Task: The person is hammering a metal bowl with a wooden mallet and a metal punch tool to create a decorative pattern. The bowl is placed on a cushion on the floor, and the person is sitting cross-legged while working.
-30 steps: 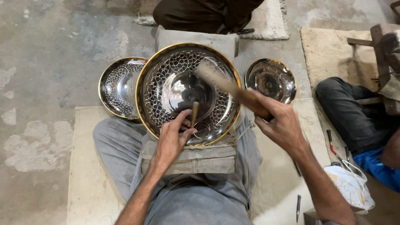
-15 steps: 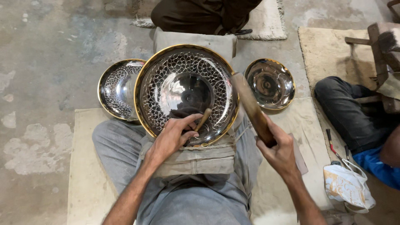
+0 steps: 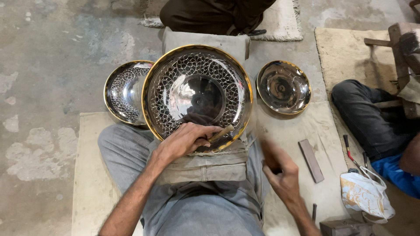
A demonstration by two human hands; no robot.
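While the left hand (image 3: 186,140) pinches a chisel (image 3: 220,133), the blurred right hand's (image 3: 280,172) grip cannot be told

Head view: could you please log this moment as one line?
left hand: chisel on large bowl | right hand: blurred, beside bowl | small bowls flank

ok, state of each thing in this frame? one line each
large engraved bowl: tilted on the lap cushion, partly patterned
chisel: gripped in left hand, tip on bowl's lower rim
right hand: motion-blurred, closed on a dark handle; the rest cannot be made out
left small bowl: on the floor, partly behind the large bowl
right small bowl: on the floor, plain
flat bar: lying on the mat
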